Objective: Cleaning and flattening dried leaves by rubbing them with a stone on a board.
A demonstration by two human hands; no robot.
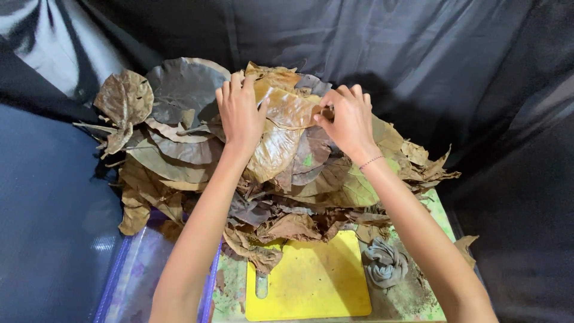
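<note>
Two hands work one heap of dry brown leaves (pixel 197 155), too many to count. The left hand (pixel 239 113) and right hand (pixel 347 122) each pinch the same tan leaf (pixel 281 128) at the heap's twelve o'clock. At six o'clock lie one yellow board (pixel 308 284) and one grey clay rosette (pixel 385 263). Dark cloth (pixel 478 78) surrounds everything.
</note>
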